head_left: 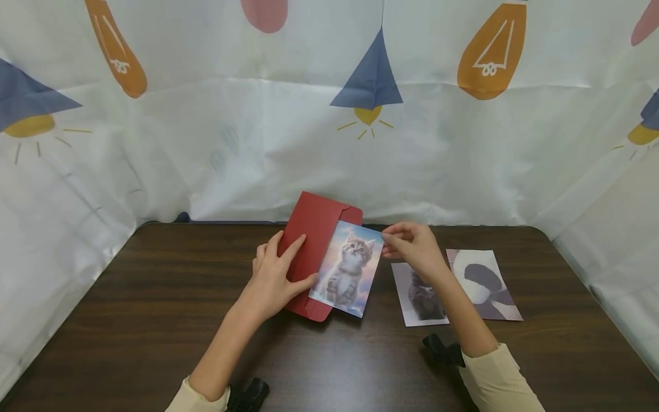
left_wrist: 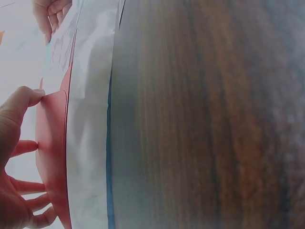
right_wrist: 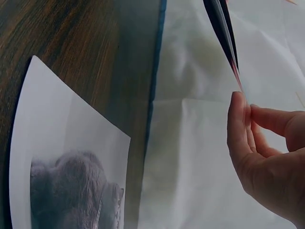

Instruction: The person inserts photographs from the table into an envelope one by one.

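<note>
A kitten picture card (head_left: 346,268) lies partly over the open side of a red envelope (head_left: 315,229). My left hand (head_left: 273,279) rests on the envelope with spread fingers, its thumb at the card's left edge; in the left wrist view the thumb of the left hand (left_wrist: 14,143) touches where card and red envelope (left_wrist: 52,129) meet. My right hand (head_left: 414,246) pinches the card's upper right corner between thumb and fingers. The right wrist view shows the right hand (right_wrist: 267,152) pinching the card's thin edge. How far the card sits inside the envelope, I cannot tell.
Right of the envelope, a card with a dark furry animal (head_left: 424,297) lies on the brown table (head_left: 154,320), partly behind my right forearm. Beside it is a white, grey and mauve card (head_left: 484,283). A patterned white curtain (head_left: 288,149) hangs behind the table.
</note>
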A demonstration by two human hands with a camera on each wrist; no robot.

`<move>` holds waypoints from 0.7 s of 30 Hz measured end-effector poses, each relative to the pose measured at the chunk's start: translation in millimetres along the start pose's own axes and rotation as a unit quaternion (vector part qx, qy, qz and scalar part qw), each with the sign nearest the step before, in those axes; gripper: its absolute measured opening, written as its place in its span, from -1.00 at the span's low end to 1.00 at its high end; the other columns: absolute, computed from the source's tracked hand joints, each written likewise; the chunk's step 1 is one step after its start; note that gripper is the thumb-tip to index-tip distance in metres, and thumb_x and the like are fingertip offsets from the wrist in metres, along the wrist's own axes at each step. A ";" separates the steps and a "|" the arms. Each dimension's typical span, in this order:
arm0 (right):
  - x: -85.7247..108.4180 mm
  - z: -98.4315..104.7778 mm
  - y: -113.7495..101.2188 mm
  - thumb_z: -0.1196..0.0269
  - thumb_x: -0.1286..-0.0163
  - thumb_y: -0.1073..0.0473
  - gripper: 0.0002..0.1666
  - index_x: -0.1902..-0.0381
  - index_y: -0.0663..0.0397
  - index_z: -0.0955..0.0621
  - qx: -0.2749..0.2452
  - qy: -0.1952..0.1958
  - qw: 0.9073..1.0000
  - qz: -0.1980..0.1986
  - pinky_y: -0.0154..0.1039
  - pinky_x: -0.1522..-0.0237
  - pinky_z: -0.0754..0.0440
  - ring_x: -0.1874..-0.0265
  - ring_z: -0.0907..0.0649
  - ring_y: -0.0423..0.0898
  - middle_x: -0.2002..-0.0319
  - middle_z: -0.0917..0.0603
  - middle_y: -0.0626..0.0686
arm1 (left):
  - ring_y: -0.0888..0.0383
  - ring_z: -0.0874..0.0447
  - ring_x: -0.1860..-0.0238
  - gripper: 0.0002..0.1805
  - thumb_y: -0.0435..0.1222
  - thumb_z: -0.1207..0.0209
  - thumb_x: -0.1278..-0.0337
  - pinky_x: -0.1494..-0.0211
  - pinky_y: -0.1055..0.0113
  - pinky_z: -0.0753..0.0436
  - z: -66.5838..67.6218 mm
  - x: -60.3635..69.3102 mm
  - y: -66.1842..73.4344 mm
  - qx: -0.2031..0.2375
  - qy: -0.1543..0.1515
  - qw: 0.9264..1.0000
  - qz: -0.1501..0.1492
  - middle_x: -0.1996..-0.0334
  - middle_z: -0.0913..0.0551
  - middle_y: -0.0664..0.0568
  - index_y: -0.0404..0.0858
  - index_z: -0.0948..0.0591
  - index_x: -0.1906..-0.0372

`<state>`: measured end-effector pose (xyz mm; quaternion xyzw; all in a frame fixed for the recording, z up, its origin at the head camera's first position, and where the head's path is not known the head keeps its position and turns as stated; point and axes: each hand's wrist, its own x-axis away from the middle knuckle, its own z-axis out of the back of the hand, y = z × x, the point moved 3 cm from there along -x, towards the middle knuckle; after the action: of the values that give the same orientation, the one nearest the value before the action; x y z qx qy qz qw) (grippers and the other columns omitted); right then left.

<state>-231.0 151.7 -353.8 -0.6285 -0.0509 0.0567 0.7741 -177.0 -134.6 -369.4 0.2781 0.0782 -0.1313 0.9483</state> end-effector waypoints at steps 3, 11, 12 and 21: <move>1.1 -0.1 -0.1 -0.24 -0.56 0.34 -0.69 -0.08 0.57 -0.60 0.001 0.001 1.000 0.002 -0.14 0.13 -0.81 0.38 -0.78 -0.18 0.31 -0.76 0.11 | -0.38 -0.21 -0.42 -0.09 -0.10 -0.49 -0.14 -0.26 -0.31 -0.50 0.2 0.7 -0.1 -0.004 0.003 1.000 -0.002 -0.55 -0.17 -0.40 -0.22 -0.39 -0.57; 4.1 2.5 0.3 -0.25 -0.56 0.33 -0.68 -0.08 0.56 -0.61 0.006 0.006 1.000 -0.009 -0.16 0.13 -0.81 0.35 -0.80 -0.12 0.33 -0.77 0.06 | -0.36 -0.20 -0.43 -0.09 -0.08 -0.49 -0.15 -0.27 -0.31 -0.51 -2.4 1.3 1.1 -0.005 -0.003 1.000 -0.004 -0.56 -0.17 -0.40 -0.21 -0.39 -0.58; 4.5 2.7 -0.1 -0.25 -0.56 0.33 -0.68 -0.08 0.57 -0.61 0.006 0.005 1.000 -0.009 -0.16 0.13 -0.81 0.35 -0.81 -0.13 0.33 -0.77 0.05 | -0.36 -0.20 -0.43 -0.09 -0.08 -0.49 -0.15 -0.27 -0.31 -0.51 -2.8 1.5 1.2 -0.005 -0.003 1.000 -0.004 -0.56 -0.17 -0.40 -0.21 -0.39 -0.58; 6.3 1.9 -2.1 -0.25 -0.56 0.34 -0.67 -0.09 0.59 -0.60 -0.009 0.001 1.000 -0.010 -0.17 0.13 -0.81 0.37 -0.81 -0.14 0.35 -0.78 0.05 | -0.36 -0.21 -0.42 -0.10 -0.10 -0.49 -0.16 -0.27 -0.30 -0.48 -2.9 3.1 3.4 -0.004 -0.001 1.000 -0.007 -0.56 -0.16 -0.40 -0.21 -0.40 -0.57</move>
<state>-225.0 154.1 -351.3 -0.6346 -0.0566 0.0481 0.7692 -173.3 -130.9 -370.8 0.2739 0.0793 -0.1380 0.9485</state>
